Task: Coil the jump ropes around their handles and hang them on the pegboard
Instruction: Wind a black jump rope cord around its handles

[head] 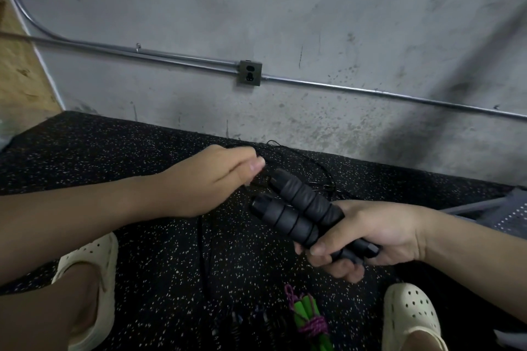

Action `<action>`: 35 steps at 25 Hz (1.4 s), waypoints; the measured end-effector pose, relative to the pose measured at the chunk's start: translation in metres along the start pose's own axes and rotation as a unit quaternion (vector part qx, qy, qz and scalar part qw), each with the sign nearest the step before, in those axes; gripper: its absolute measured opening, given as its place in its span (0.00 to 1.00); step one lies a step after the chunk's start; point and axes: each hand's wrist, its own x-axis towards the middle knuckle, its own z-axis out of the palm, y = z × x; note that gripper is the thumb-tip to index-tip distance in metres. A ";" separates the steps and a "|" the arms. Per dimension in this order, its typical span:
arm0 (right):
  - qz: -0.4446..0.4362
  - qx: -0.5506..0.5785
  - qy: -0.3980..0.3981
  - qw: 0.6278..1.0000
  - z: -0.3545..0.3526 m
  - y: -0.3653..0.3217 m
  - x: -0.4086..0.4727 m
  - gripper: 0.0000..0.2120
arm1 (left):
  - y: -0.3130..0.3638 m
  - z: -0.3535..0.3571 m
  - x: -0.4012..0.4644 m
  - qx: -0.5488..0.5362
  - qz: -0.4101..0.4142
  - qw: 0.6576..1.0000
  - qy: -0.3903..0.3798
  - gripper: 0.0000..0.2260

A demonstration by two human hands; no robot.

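Note:
My right hand (370, 239) grips two black ribbed jump-rope handles (296, 208) side by side, their free ends pointing up and left. A few turns of thin black rope (322, 169) circle the handles, and the rest trails in loops over the floor toward the wall. My left hand (216, 177) pinches that rope just left of the handle tips. A green-handled jump rope (308, 322), bound with purple cord, lies on the floor between my feet. No pegboard is in view.
Black speckled rubber flooring (142, 157) runs to a grey concrete wall (285, 8) with a metal conduit and an outlet box (250, 72). A grey perforated metal object (510, 216) sits at the right. My feet wear cream clogs (91, 265). Another dark coiled rope (256, 325) lies near the green one.

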 end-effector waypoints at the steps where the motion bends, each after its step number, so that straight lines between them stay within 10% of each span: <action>1: -0.024 0.005 0.008 1.000 -0.001 -0.003 -0.002 0.10 | -0.001 -0.001 0.003 -0.037 -0.017 0.999 0.027 0.21; 8: -0.175 0.114 0.022 0.978 0.003 -0.027 -0.015 0.15 | -0.011 0.014 0.013 -0.245 -0.131 0.954 0.114 0.18; 25: -0.181 0.132 0.061 0.973 0.030 -0.022 0.017 0.05 | 0.051 0.051 -0.011 0.064 0.005 0.997 -0.046 0.11; 35: -0.202 0.134 0.270 0.932 -0.032 -0.019 0.000 0.15 | -0.003 0.032 -0.005 0.098 -0.138 0.979 -0.117 0.14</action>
